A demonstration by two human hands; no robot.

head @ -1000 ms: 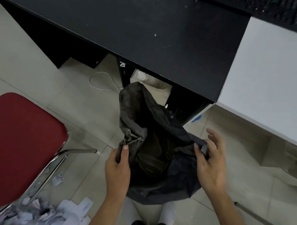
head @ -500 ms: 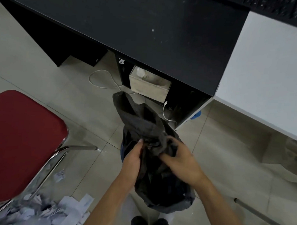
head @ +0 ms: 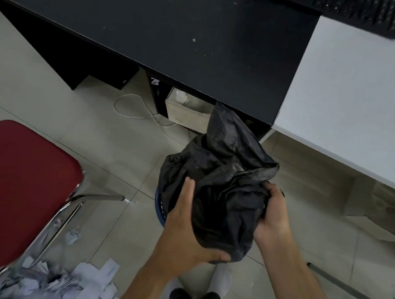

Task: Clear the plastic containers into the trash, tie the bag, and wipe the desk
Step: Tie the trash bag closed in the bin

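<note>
- A crumpled black trash bag is held over a blue bin on the tiled floor, in front of the black surface.
- The left hand cups its left side, thumb curled underneath.
- The right hand grips bunched plastic on its right.
- A red chair stands to the left.

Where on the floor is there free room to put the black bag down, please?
Bare tiles lie right of the black bag, between it and the white desk. More bare tiles lie between the red chair and the black desk. Crowded: paper scraps by the chair, a white cable by the black desk.
</note>
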